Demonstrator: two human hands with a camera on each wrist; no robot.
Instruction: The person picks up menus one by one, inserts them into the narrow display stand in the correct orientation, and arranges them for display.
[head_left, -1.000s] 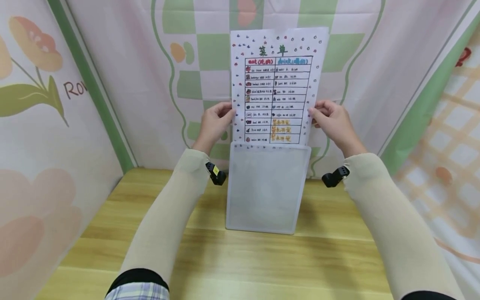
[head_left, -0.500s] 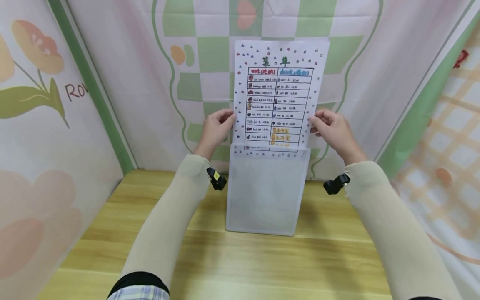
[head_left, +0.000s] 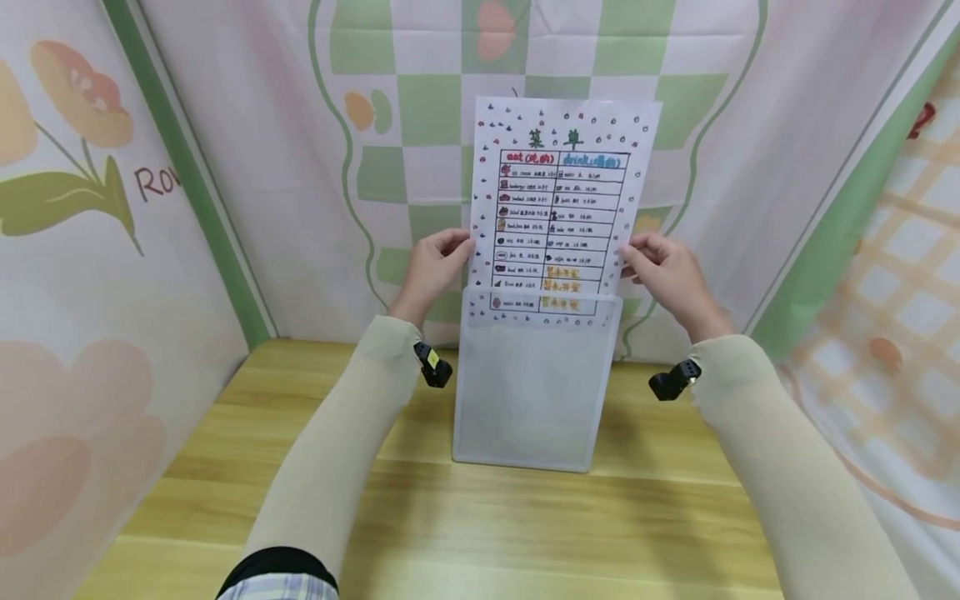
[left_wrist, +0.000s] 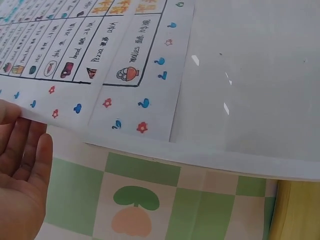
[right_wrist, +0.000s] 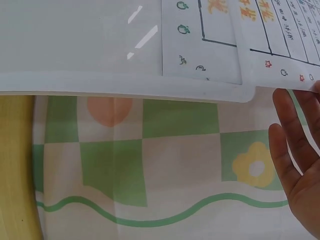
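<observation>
While the left hand (head_left: 431, 268) pinches the left edge of the menu sheet (head_left: 561, 208), the right hand (head_left: 667, 268) pinches its right edge, with the fingers of both hands curled over the paper. From the left wrist view, the left fingers (left_wrist: 20, 150) lie close together behind the sheet's edge. The sheet stands tall between the two hands. Its bottom part sits inside the see-through folder (head_left: 528, 383), and its top part sticks up above the folder's open mouth. The folder stands on the wooden table (head_left: 450, 517) and leans on the cloth wall (head_left: 420, 100) with green squares and flowers. A small black camera (head_left: 433, 367) is on each wrist, over the pale sleeves (head_left: 337, 442).
</observation>
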